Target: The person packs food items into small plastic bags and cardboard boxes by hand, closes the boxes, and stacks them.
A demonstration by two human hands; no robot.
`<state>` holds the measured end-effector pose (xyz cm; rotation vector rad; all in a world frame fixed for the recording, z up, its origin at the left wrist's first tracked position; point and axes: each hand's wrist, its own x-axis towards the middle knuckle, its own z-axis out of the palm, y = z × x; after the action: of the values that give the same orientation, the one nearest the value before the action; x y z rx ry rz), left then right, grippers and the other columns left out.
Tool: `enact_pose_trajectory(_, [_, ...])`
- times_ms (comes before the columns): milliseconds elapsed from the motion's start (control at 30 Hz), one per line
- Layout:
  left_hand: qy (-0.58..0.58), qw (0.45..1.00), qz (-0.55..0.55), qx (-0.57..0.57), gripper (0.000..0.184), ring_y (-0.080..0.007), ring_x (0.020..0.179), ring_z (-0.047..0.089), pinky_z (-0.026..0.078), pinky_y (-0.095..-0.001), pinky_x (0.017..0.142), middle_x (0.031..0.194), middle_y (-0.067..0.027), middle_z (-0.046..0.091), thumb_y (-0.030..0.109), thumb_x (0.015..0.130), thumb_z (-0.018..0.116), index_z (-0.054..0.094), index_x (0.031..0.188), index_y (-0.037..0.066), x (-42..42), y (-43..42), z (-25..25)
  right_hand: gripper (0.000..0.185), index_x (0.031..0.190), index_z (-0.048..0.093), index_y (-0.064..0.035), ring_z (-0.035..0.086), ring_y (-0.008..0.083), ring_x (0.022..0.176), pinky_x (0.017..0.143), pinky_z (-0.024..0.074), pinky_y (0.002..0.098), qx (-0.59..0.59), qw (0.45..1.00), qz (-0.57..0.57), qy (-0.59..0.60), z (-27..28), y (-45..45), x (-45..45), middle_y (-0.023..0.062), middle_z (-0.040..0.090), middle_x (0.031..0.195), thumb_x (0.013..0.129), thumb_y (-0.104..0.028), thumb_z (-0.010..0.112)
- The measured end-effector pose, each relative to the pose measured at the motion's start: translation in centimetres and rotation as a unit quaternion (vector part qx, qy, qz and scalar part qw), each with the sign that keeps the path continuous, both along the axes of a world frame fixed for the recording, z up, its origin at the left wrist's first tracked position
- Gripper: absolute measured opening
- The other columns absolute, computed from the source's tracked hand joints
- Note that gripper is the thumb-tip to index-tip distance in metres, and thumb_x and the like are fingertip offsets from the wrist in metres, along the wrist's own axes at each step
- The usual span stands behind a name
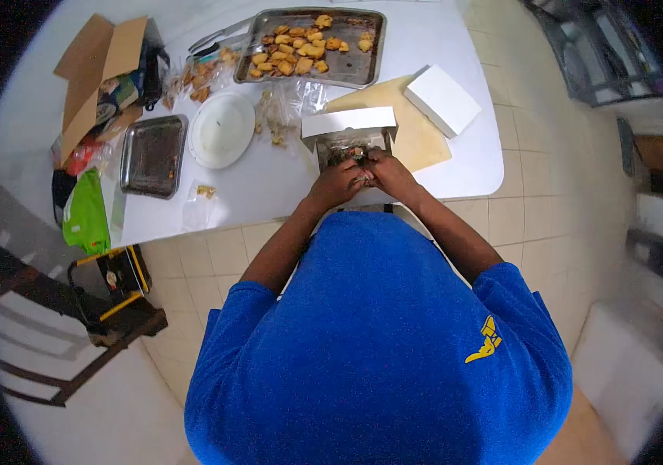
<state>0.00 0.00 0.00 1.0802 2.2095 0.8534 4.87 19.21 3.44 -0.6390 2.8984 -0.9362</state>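
An open white box (384, 118) stands at the table's near edge, its lid raised away from me. Inside lies clear plastic with dark, green and reddish bits (357, 153), too small to name. My left hand (335, 186) is over the box's near left side, fingers closed. From the right, my right hand (390, 173) meets it, its fingers pinched together near the plastic. Something pale and shiny shows between the two hands, but my fingers hide what it is. A wooden-coloured cutting board (424, 155) lies partly under the box.
Behind are a baking tray (359, 71) of golden baked pieces and a closed white box (443, 101). Leftward lie a white plate (223, 130), an empty dark tray (153, 155), plastic bags (281, 116) with food pieces, knives (221, 35) and a cardboard box (87, 74).
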Motion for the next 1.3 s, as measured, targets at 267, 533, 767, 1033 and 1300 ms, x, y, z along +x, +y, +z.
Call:
enact_pose_trajectory(267, [0.231,0.959,0.155,0.045,0.015,-0.0302,0.09,0.057,0.047,-0.0428,0.075,0.093,-0.0106,0.063,0.017,0.075,0.063,0.067,0.089,0.012,2.0,1.9,1.1,0.018,0.087,0.063,-0.0031,0.061,0.0358,0.076,0.067,0.0488,0.0442,0.078,0.991,0.048,-0.093,-1.8,3.8,-0.8,0.0189,0.061,0.084,0.079,-0.019,0.058])
enact_pose_trajectory(533, [0.184,0.97,0.144,-0.064,0.046,-0.0401,0.125,0.033,0.035,-0.045,0.101,0.129,-0.02,0.046,0.029,0.08,0.059,0.052,0.121,0.009,1.7,2.9,1.4,0.021,0.09,0.065,-0.0062,0.062,0.0369,0.078,0.068,0.0496,0.0447,0.104,0.979,0.094,-0.15,-4.3,3.2,-1.5,0.0194,0.064,0.087,0.078,-0.022,0.06])
enact_pose_trajectory(767, [0.222,0.973,0.044,-0.047,0.03,-0.03,0.109,0.051,0.03,-0.0473,0.102,0.11,-0.0151,0.059,0.021,0.079,0.054,0.059,0.107,0.011,1.6,0.7,2.9,0.021,0.091,0.063,-0.0027,0.063,0.0353,0.078,0.067,0.0506,0.0446,0.104,0.984,0.038,-0.138,1.7,1.1,-1.3,0.021,0.063,0.084,0.081,-0.02,0.057])
enact_pose_trajectory(1033, [0.218,0.583,0.782,-0.043,0.056,-0.0334,0.108,0.043,0.034,-0.0435,0.093,0.113,-0.0197,0.046,0.036,0.079,0.067,0.047,0.113,-0.004,3.8,-24.5,-1.9,0.018,0.094,0.064,-0.0042,0.06,0.0328,0.09,0.08,0.0484,0.0404,-0.002,1.0,-0.024,-0.02,3.4,-4.7,2.0,0.0144,0.063,0.097,0.078,-0.013,0.063])
enact_pose_trajectory(1300, [-0.266,0.47,0.771,0.338,0.03,-0.0193,0.074,0.056,0.049,-0.0302,0.059,0.086,-0.0074,0.054,0.022,0.078,0.071,0.05,0.091,0.004,3.2,-35.6,-2.4,0.01,0.088,0.063,-0.0035,0.062,0.0302,0.088,0.077,0.0499,0.0359,-0.12,0.984,0.116,-0.061,4.4,-22.3,-4.7,0.0127,0.063,0.095,0.08,-0.01,0.062])
